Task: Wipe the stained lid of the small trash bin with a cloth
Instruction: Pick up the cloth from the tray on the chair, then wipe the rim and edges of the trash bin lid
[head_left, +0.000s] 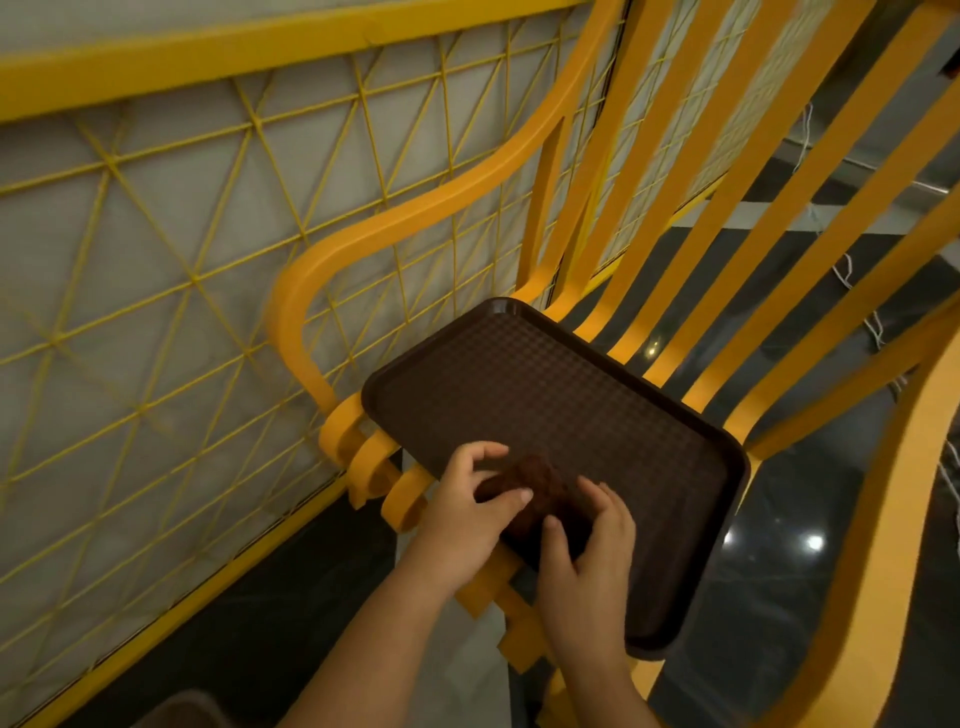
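Yellow slatted chair (691, 218), brown tray (597, 415), both hands' grip (535, 512) holding brown cloth (535, 478)

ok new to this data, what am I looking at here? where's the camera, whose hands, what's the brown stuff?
There is no robot here. One wide-angle camera is worn on a person's head and looks forward and down, so the two bare arms coming in from the bottom edge belong to the wearer.

The brown slab is a plastic tray lying on the slatted seat of a yellow chair, next to a yellow wire-mesh panel.

On the near part of the tray sits a small bunched brown cloth. The left hand and the right hand are both on it, fingers curled around its sides, apparently gathering it up. Whether it is lifted off the tray cannot be told.

The task's trash bin and its lid are not in view.
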